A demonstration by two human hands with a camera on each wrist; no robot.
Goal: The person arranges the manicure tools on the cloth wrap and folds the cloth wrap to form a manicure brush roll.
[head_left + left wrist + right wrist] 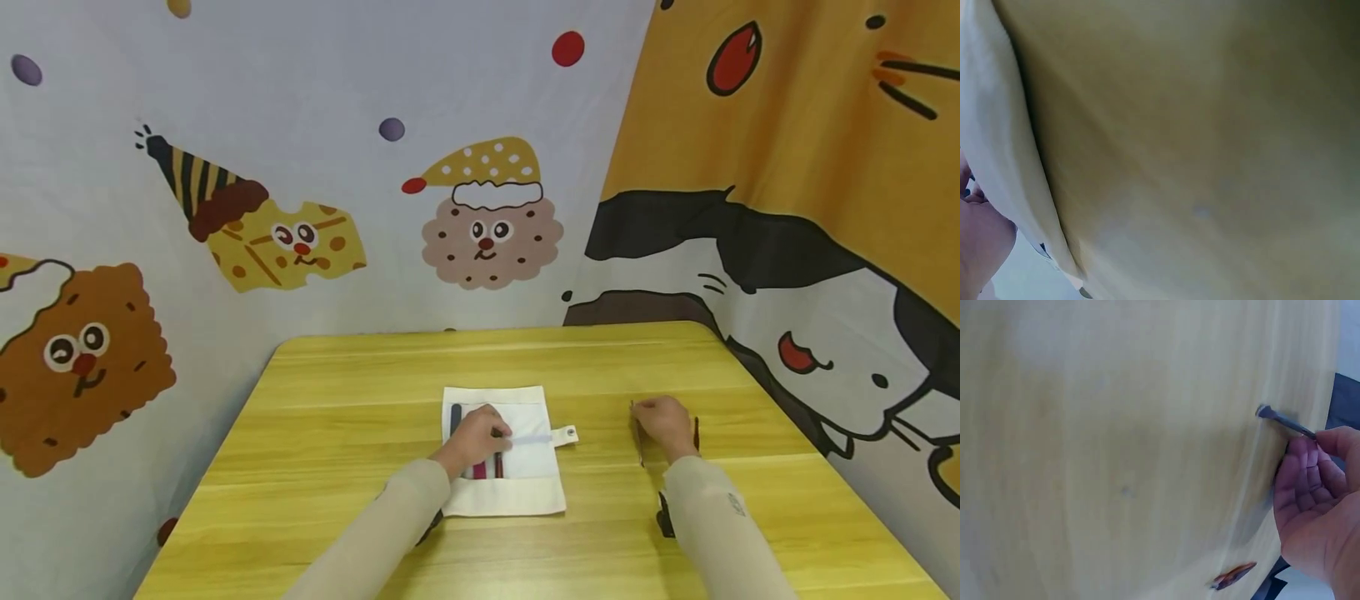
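Note:
A white cloth roll-up pouch (529,450) lies unfolded on the table, with slim tools standing in its slots. Its slots hold a dark-handled tool (455,417), a magenta one (479,471) and a slim dark red tool (498,467). My left hand (474,437) is over the pouch, thumb and forefinger pinching the top of the dark red tool. In the left wrist view only part of that hand (982,244) shows, past the sleeve. To the right, my right hand (665,423) pinches a thin dark tool (1285,421) with a wider tip, angled just over the table.
A small reddish-brown object (1233,575) lies on the wooden table (345,392) near my right hand. The pouch's snap strap (564,435) sticks out to the right. Behind the table hangs a cartoon-printed curtain (322,100).

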